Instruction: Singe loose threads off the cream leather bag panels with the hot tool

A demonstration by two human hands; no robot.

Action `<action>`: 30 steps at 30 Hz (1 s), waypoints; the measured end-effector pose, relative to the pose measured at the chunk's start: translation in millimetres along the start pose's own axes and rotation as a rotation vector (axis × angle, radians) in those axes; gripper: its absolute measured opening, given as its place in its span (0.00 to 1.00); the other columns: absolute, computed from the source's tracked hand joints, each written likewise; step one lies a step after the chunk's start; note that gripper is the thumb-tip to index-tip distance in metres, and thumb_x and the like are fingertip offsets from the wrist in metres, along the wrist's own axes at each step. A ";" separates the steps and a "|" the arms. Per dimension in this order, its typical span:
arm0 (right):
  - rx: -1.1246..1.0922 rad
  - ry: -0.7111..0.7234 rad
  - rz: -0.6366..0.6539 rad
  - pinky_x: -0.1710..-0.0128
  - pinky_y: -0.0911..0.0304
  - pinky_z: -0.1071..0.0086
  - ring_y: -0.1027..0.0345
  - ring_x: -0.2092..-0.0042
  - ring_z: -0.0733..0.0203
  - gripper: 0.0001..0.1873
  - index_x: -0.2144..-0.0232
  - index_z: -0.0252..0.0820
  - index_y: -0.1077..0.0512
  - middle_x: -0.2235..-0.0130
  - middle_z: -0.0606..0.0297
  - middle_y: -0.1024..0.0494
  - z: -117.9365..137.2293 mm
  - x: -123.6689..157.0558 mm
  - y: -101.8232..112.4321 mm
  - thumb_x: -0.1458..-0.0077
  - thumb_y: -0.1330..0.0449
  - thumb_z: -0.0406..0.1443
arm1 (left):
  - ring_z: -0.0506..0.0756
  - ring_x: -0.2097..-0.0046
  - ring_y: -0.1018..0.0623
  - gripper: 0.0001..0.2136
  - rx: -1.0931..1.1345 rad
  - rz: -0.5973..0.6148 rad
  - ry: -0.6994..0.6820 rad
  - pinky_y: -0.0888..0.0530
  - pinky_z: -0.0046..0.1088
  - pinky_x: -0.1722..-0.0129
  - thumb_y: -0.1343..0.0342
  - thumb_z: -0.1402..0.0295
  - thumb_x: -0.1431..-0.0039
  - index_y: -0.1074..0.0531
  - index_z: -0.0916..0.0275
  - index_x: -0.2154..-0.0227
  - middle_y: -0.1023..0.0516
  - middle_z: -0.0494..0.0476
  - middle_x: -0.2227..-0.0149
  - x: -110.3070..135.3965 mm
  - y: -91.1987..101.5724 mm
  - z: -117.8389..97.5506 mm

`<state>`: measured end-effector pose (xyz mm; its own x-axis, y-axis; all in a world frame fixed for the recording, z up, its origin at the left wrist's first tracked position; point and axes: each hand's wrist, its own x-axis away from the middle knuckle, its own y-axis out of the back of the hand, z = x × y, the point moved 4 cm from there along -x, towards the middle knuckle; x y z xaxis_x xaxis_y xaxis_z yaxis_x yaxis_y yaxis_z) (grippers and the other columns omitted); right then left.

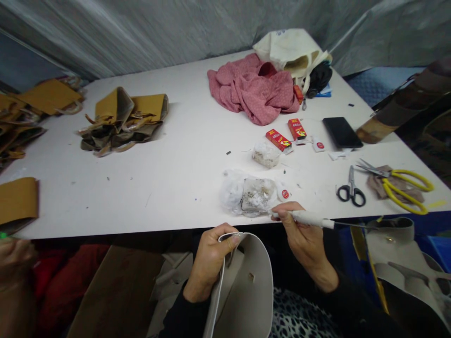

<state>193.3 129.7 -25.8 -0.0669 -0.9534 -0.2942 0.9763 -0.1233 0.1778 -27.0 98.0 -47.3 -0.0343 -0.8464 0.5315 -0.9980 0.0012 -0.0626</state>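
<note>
My left hand (214,256) pinches the upper edge of a beige bag (252,281), which hangs open in front of me below the table edge. A small metal fitting (251,277) shows on its inner side. In my right hand (305,241) is a white pen-shaped tool with a cord (313,219). Its tip end points left, close to a smudged whitish block (259,193) lying in clear plastic at the table edge. Whether the tip touches the block, I cannot tell.
On the white table (183,178) are black-handled scissors (351,190), yellow-handled scissors (401,183), a black phone (341,132), red boxes (279,140), a pink cloth (252,87) and mustard bags (123,115). Another person's hand (16,258) is at far left.
</note>
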 end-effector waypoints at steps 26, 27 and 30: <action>0.505 0.416 0.322 0.59 0.37 0.65 0.26 0.60 0.56 0.09 0.61 0.43 0.27 0.62 0.61 0.19 10.4 -42.1 -13.6 0.29 0.44 0.39 | 0.51 0.74 0.24 0.18 0.499 -0.054 0.114 0.28 0.26 0.70 0.23 0.67 0.59 0.26 0.64 0.69 0.23 0.51 0.74 -8.2 29.5 2.0; 0.501 0.446 0.327 0.59 0.37 0.64 0.26 0.60 0.56 0.06 0.60 0.43 0.26 0.61 0.61 0.18 12.0 -38.6 -11.9 0.30 0.42 0.37 | 0.50 0.75 0.25 0.18 0.500 -0.049 0.115 0.28 0.25 0.71 0.23 0.67 0.60 0.26 0.64 0.70 0.23 0.51 0.75 -8.3 27.7 2.4; 0.472 0.463 0.248 0.60 0.37 0.62 0.27 0.63 0.56 0.04 0.60 0.42 0.25 0.63 0.61 0.18 22.7 -30.0 -10.4 0.32 0.38 0.37 | 0.49 0.76 0.27 0.20 0.492 -0.029 0.120 0.31 0.24 0.73 0.22 0.65 0.62 0.27 0.64 0.72 0.25 0.49 0.77 -9.1 20.6 3.6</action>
<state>180.5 153.3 2.4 0.3428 -0.7665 -0.5431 0.7506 -0.1242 0.6490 -47.1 103.8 -56.4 -0.0411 -0.7753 0.6303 -0.8567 -0.2973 -0.4215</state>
